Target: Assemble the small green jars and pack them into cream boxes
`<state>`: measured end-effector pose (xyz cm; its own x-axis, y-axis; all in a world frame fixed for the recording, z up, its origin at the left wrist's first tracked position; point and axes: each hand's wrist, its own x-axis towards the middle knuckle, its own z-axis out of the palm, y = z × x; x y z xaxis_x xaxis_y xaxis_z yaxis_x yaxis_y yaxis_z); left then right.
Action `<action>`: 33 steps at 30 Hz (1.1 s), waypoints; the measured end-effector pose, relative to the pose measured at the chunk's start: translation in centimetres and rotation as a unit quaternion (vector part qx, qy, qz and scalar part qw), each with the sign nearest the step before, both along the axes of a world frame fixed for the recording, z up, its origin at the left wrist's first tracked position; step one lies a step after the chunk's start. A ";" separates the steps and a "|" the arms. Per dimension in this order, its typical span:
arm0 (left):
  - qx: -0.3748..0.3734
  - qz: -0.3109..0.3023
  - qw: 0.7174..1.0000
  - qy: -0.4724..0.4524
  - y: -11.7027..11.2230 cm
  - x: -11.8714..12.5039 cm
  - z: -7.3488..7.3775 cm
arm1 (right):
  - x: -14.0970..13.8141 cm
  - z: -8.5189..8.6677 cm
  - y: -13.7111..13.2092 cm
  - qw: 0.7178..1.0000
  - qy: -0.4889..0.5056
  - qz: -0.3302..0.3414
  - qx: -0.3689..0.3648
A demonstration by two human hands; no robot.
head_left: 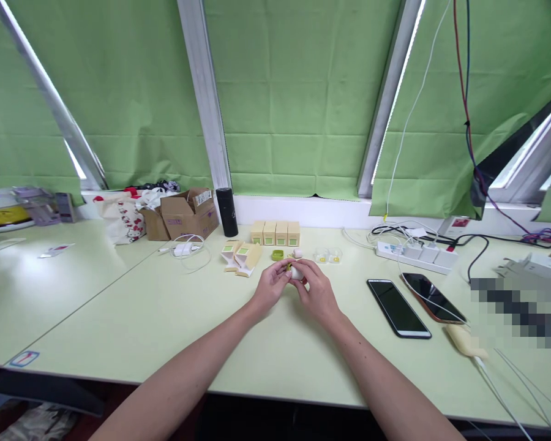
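Observation:
Over the middle of the table, my left hand [270, 288] and my right hand [320, 291] meet with fingers closed around a small white rounded piece [296, 274]. A dark and yellowish bit shows at its left side, by my left fingertips; its exact kind is too small to make out. Just beyond my fingers lie a small green square tray [278, 255] and a pale pink rounded piece [297, 252]. A clear plastic tray [328, 256] with yellow bits sits to the right of them. Two opened kraft boxes [242, 257] lie at the left, flaps out.
Several closed kraft boxes [275, 233] stand in a row behind. A black bottle [227, 212], a cardboard box [190, 214] and a white charger [183, 248] are at left. Two phones [398, 308], a power strip [416, 256], cables and a cream case [466, 341] lie at right.

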<state>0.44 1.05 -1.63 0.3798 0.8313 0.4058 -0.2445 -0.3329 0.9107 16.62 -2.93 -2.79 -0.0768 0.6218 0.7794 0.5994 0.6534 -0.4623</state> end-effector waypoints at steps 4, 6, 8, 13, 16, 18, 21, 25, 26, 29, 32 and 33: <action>-0.001 0.005 1.000 0.001 0.0 0.0 -0.1 | -0.1 0.2 -0.2 1.000 0.001 0.003 0.005; 0.001 0.010 1.000 0.004 0.1 0.0 -0.2 | -0.2 0.3 -0.3 1.000 0.001 0.004 0.005; 0.005 0.019 1.000 0.007 0.1 0.0 -0.3 | -0.3 0.2 -0.3 1.000 -0.002 0.004 0.006; 0.012 0.045 0.999 0.012 -0.1 0.4 -0.1 | -0.2 0.0 -0.2 1.000 -0.004 0.000 0.007; 0.003 0.058 0.998 0.006 -0.3 0.7 0.2 | -0.2 0.0 -0.1 1.000 -0.002 -0.001 0.012; 0.001 0.067 0.998 0.003 -0.5 1.0 0.3 | -0.2 0.0 -0.1 1.000 -0.003 0.003 0.021; 0.008 0.083 0.997 0.002 -0.6 1.2 0.3 | -0.2 0.0 -0.1 0.999 -0.005 0.008 0.032; 0.018 0.097 0.995 0.000 -0.5 1.3 0.1 | -0.3 0.1 -0.2 1.000 0.000 0.001 0.027; 0.020 0.095 0.995 0.000 -0.5 1.3 0.0 | -0.3 0.1 -0.2 1.000 0.001 -0.001 0.027; 0.026 0.072 0.997 0.002 -0.5 1.0 -0.1 | -0.3 0.2 -0.3 1.000 0.001 -0.004 0.026; 0.031 0.030 0.999 -0.005 -0.6 0.7 0.0 | -0.3 0.2 -0.4 1.000 -0.001 -0.018 0.016; 0.031 0.018 0.999 -0.009 -0.7 0.7 0.0 | -0.3 0.2 -0.4 1.000 0.000 -0.023 0.015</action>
